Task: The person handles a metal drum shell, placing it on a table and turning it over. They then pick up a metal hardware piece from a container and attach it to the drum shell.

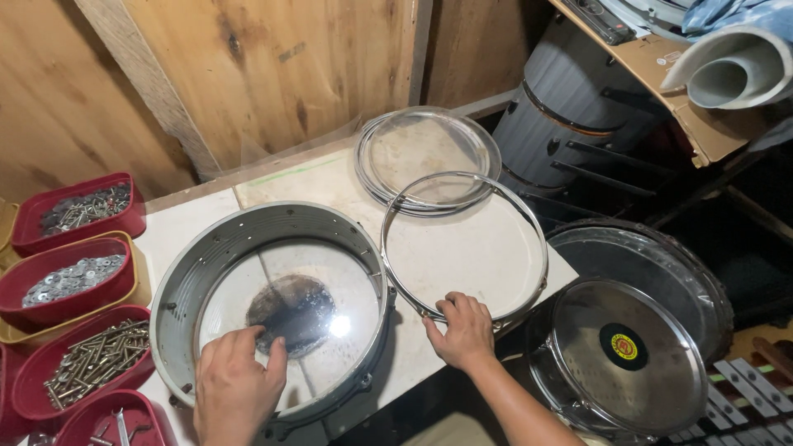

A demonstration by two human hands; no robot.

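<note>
Left hand [235, 384], fingers spread, presses the clear head inside the grey round metal drum shell [273, 310]. Right hand [464, 330] grips the near rim of the thin chrome metal hoop [462, 248], just right of the shell.

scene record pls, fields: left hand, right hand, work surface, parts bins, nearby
left hand: left hand rests fingers-down on the clear drumhead inside the grey drum shell
right hand: right hand grips the near edge of the metal hoop, which lies flat beside the shell
work surface: white table, with stacked clear drumheads at the back
parts bins: red trays on the left hold washers, bolts and screws
nearby: finished shiny drums on the right; dark drum shell behind
</note>
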